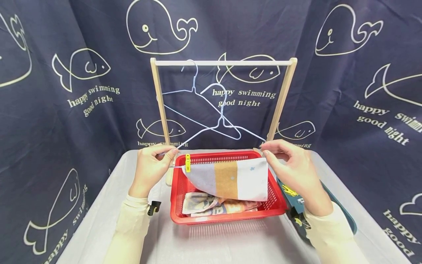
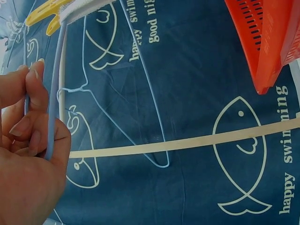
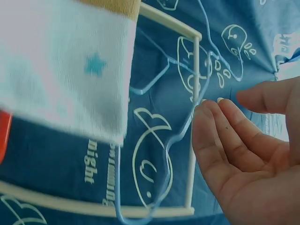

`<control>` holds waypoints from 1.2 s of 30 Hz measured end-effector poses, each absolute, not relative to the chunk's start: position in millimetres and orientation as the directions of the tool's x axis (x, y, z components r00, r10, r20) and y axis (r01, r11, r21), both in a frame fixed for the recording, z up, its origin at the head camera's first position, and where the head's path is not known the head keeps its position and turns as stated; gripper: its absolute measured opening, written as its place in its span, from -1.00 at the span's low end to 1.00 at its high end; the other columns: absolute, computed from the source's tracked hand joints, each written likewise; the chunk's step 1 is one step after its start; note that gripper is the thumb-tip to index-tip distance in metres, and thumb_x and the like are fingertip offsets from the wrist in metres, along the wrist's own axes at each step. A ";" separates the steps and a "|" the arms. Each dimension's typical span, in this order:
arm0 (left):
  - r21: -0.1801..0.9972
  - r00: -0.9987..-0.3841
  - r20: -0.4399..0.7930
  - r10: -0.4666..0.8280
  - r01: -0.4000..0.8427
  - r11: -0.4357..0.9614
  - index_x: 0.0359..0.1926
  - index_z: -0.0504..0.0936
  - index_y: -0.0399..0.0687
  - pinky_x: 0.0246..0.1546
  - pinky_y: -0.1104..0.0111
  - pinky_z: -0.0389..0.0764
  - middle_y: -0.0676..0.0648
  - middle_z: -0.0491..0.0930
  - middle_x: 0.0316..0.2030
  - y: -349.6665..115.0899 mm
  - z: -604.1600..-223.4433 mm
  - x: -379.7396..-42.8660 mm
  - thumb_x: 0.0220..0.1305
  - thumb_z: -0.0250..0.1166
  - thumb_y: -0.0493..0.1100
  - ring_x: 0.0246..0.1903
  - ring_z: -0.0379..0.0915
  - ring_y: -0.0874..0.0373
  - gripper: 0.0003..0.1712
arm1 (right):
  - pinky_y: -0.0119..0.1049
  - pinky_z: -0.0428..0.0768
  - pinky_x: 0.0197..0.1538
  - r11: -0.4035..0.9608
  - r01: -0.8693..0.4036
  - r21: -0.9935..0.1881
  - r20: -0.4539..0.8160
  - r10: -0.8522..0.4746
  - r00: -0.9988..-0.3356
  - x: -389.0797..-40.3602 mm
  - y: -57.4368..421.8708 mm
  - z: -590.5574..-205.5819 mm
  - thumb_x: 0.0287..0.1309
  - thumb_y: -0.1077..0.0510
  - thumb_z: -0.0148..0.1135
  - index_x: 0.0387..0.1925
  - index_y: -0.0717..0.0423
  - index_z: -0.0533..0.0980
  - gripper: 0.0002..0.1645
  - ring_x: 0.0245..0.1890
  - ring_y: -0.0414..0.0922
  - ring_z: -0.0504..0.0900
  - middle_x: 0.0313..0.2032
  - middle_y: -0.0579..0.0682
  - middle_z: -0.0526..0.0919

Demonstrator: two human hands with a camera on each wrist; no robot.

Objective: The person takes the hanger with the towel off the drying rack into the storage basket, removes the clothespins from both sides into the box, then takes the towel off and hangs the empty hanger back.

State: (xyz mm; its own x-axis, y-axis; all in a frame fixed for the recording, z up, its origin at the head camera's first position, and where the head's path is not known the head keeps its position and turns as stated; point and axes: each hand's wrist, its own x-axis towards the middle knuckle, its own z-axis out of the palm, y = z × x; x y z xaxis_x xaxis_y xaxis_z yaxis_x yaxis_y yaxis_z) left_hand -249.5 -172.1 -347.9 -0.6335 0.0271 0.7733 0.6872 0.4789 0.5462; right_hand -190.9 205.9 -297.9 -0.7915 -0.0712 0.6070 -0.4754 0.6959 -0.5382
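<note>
My left hand [image 1: 149,170] grips the left end of a light-blue wire hanger [image 1: 197,133], its fingers curled round the wire in the left wrist view. Over the lower bar hangs a small towel [image 1: 225,179] with grey, brown and white bands and little stars. A yellow clothespin [image 1: 188,163] clips the towel's left end to the bar. By the hanger's right end is my right hand [image 1: 296,170]. In the right wrist view its thumb stands apart from the fingers [image 3: 208,140]; their tips are near the wire, and I cannot tell if they touch it.
Below the towel stands a red basket [image 1: 227,219] with folded printed cloths [image 1: 214,205] inside. A wooden rack [image 1: 281,97] behind carries another blue hanger [image 1: 193,79]. At right, partly behind my right arm, a dark teal tray [image 1: 346,216] contains yellow clothespins [image 1: 289,190].
</note>
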 end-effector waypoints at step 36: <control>0.513 -0.612 0.790 0.034 0.692 0.508 -0.29 0.86 -0.04 -0.46 0.56 0.46 0.08 0.71 -0.45 -167.6 -349.3 -251.3 0.24 0.47 -0.27 -0.48 0.48 0.28 -0.94 | -0.19 0.69 0.05 0.553 -0.672 -0.493 0.445 -0.504 -0.740 -245.9 72.5 -319.3 0.22 0.07 0.46 0.15 0.07 0.64 -0.53 -0.08 -0.12 0.74 -0.05 -0.08 0.76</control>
State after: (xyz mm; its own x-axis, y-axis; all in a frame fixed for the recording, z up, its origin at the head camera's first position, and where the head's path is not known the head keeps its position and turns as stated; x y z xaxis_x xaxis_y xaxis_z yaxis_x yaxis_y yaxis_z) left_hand -251.3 -167.6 -349.3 -0.6116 0.0344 0.7904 0.6918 0.5081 0.5131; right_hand -245.9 72.5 -319.3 -0.7403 -0.5040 0.4449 -0.6723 0.5526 -0.4926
